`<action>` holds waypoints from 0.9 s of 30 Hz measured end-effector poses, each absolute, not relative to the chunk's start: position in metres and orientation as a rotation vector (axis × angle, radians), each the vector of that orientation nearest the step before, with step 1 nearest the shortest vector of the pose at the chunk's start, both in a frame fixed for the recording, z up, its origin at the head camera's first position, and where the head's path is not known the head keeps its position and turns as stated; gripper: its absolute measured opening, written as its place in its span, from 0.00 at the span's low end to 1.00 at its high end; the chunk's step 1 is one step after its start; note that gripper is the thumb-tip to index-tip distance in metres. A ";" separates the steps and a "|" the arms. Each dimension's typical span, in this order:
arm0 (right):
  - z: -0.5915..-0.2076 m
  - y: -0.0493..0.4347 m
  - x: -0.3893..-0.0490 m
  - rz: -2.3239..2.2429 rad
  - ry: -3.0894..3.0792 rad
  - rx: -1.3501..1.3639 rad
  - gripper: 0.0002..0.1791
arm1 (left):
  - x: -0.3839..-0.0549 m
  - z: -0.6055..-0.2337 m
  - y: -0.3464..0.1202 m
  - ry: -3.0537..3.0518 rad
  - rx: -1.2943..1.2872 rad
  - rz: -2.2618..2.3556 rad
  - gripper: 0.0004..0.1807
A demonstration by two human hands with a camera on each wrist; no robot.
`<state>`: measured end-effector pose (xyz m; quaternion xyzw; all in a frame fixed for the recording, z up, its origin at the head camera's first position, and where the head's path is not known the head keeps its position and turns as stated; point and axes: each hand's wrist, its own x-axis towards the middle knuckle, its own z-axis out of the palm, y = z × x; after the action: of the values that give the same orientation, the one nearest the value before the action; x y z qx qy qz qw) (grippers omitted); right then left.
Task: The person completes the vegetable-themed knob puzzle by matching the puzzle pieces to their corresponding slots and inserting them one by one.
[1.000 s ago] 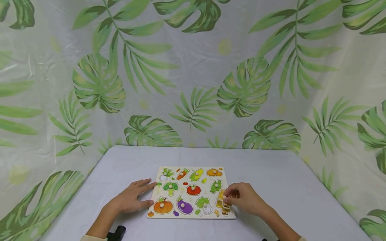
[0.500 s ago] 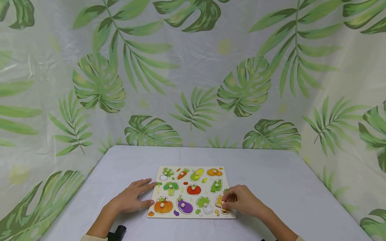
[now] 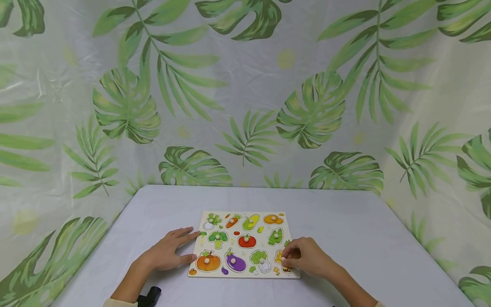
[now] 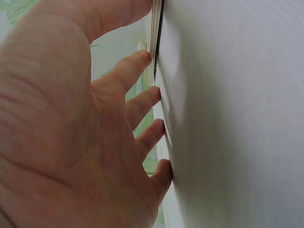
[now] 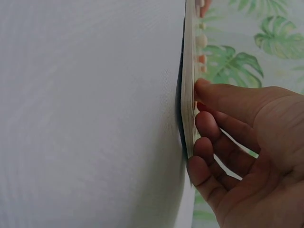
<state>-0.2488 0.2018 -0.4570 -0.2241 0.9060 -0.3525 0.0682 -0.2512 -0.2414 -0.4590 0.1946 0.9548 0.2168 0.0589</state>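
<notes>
A wooden knob puzzle board with vegetable pieces lies flat on the table. At its near right corner, my right hand pinches the knob of a yellow-and-brown puzzle piece, partly hidden by the fingers. The piece sits at its matching place in the board. In the right wrist view, the right hand's thumb is at the board's face and the other fingers bend near its edge. My left hand rests at the board's left side, thumb and index finger touching the edge, fingers spread, as the left wrist view also shows.
Pumpkin, eggplant, tomato, broccoli and several other knobbed pieces sit in the board. A white cloth covers the table. Behind it hangs a leaf-patterned curtain.
My right hand has brought the yellow-and-brown piece down and slightly left into line with its place on the board. The left hand stays still.
</notes>
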 end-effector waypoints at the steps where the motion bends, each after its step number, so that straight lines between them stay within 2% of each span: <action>1: -0.457 0.202 -0.248 -1.067 2.728 -0.675 0.06 | -0.251 -0.459 -0.242 2.893 0.581 0.656 0.40; 18: -0.453 0.224 -0.247 -1.059 2.816 -0.745 0.14 | -0.259 -0.458 -0.233 2.886 0.610 0.626 0.41; 27: -0.446 0.254 -0.240 -0.793 3.060 -0.669 0.26 | -0.250 -0.450 -0.243 3.113 0.575 0.539 0.41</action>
<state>-0.2399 0.2540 -0.4459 -0.2070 0.9461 -0.2452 -0.0448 -0.2502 -0.2433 -0.4496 0.1789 0.9688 0.1677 -0.0346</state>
